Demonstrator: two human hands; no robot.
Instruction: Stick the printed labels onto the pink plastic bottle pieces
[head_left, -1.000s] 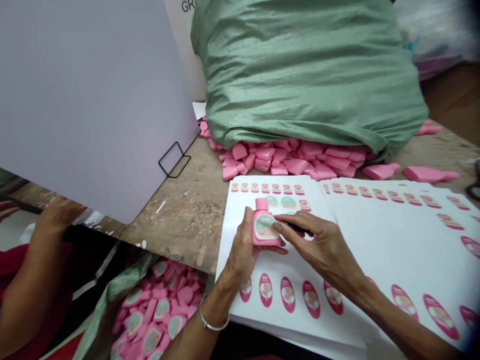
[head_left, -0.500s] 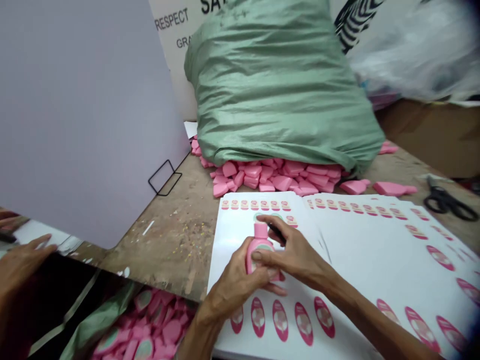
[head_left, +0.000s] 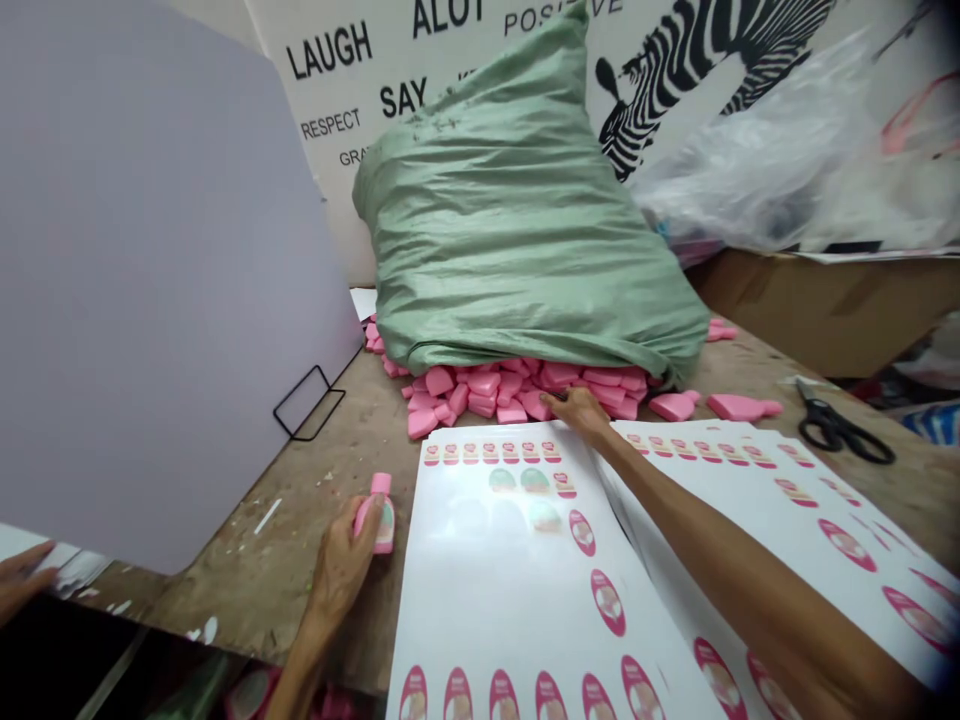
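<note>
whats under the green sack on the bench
A heap of pink plastic bottles pokes out from under the green woven sack, resting on the wooden bench. The sack hides whatever lies further beneath it.

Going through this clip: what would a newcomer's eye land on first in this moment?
The bulging green woven sack dominates the middle of the view, with a heap of loose pink pieces under its front edge on the wooden bench. Below it, white sheets of pink oval labels fill the lower right, with the right hand at their far edge. The left hand grips a small pink bottle beside them.
</note>
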